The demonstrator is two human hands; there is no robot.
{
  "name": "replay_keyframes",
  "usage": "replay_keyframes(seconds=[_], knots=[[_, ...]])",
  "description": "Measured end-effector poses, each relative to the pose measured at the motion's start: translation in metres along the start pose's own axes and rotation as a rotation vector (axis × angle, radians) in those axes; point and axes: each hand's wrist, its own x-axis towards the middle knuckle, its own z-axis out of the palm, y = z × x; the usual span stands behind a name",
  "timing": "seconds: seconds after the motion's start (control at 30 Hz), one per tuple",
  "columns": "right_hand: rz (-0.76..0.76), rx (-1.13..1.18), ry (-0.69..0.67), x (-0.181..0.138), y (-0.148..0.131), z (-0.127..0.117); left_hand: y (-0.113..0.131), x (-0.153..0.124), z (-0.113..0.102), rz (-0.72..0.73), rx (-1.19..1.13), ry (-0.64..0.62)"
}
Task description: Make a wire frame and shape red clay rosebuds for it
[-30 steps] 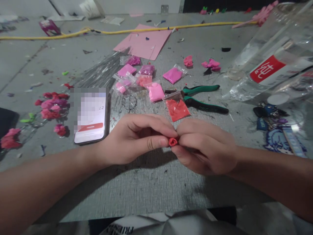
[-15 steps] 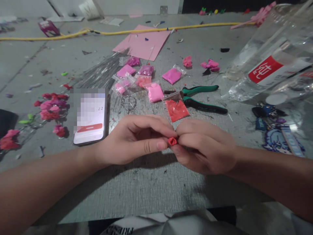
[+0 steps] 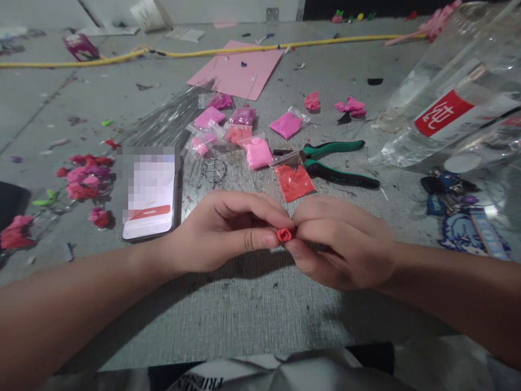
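Note:
A small red clay rose point(image 3: 284, 234), rolled into a spiral, sits between the fingertips of both hands above the table. My left hand point(image 3: 232, 231) pinches its left side with thumb and fingers. On the other side, my right hand point(image 3: 342, 241) closes thumb and curled fingers on it. Just beyond the hands lies an open-topped bag of red clay point(image 3: 293, 182), next to pliers point(image 3: 340, 165) with green and black handles. Small bags of pink clay point(image 3: 258, 153) are grouped behind, near a round wire frame point(image 3: 214, 170).
A phone point(image 3: 148, 195) lies left of my left hand, beside clusters of pink and red clay flowers point(image 3: 89, 176). Thin metal wires point(image 3: 163, 117) and a pink sheet point(image 3: 240, 68) lie behind. Plastic bottles point(image 3: 439, 119) and keychains point(image 3: 456, 201) are at right. A yellow cable point(image 3: 228, 52) crosses the back.
The red clay rose has turned slightly and shifted a little left between my fingertips. Both hands keep nearly the same pose.

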Motion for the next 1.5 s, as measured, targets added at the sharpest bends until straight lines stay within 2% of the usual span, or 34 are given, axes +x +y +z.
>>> replay_keyframes(seconds=[0.2,0.43,0.53,0.8,0.9,1.0,1.2,1.37,1.43,1.5], knots=[[0.011,-0.016,0.025,0.0,0.001,0.001,-0.001,0.0,0.0,-0.016,-0.019,0.016],[-0.004,0.01,0.037,0.001,-0.001,0.001,0.0,-0.001,0.0,0.013,0.117,0.023],[0.041,0.008,0.044,0.002,-0.002,-0.001,0.001,0.0,-0.003,0.038,0.195,0.011],[0.425,0.013,0.203,0.002,0.008,0.004,-0.009,0.003,-0.01,0.265,0.794,-0.214],[0.469,0.043,0.19,0.002,0.01,0.006,-0.011,0.001,-0.009,0.347,1.028,-0.28],[0.466,0.049,0.166,0.003,0.01,0.006,-0.011,0.0,-0.009,0.356,1.167,-0.327],[0.46,0.011,0.151,0.004,0.009,0.005,-0.006,0.002,-0.011,0.342,1.209,-0.213],[0.51,0.018,0.176,0.004,0.009,0.007,-0.003,-0.001,-0.013,0.264,1.41,0.115],[0.523,0.02,0.178,0.004,0.009,0.007,-0.005,-0.003,-0.013,0.198,1.469,0.147],[0.521,0.022,0.17,0.004,0.009,0.007,-0.009,-0.004,-0.013,0.146,1.496,0.114]])
